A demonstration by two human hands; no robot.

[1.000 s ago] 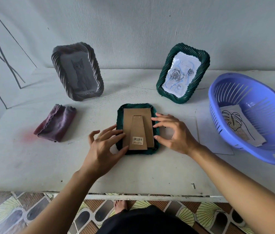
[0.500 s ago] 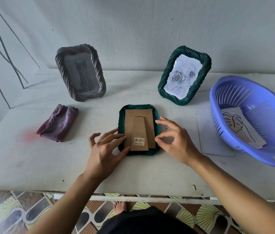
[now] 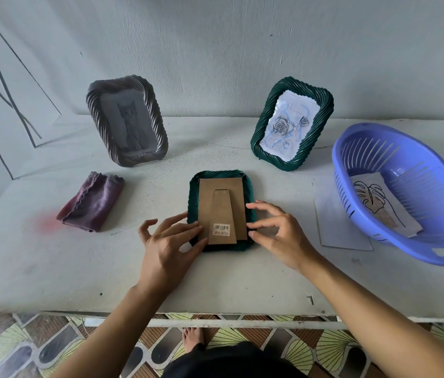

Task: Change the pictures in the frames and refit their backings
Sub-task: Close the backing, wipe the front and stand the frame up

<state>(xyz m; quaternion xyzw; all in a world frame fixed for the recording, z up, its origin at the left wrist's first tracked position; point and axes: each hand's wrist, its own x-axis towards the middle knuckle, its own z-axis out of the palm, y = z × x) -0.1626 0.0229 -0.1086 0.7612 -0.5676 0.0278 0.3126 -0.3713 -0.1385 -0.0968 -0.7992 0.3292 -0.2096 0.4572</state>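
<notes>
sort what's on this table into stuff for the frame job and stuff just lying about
For the job: face-down green frame with its cardboard backing, left hand and right hand at its edges; grey cat frame; green rose frame; leaf picture in the blue basket.
Lying about: purple cloth; probably the loose sheet beside the basket.

1 head-worn view, forward and down, close over the table (image 3: 51, 268); wall behind
</notes>
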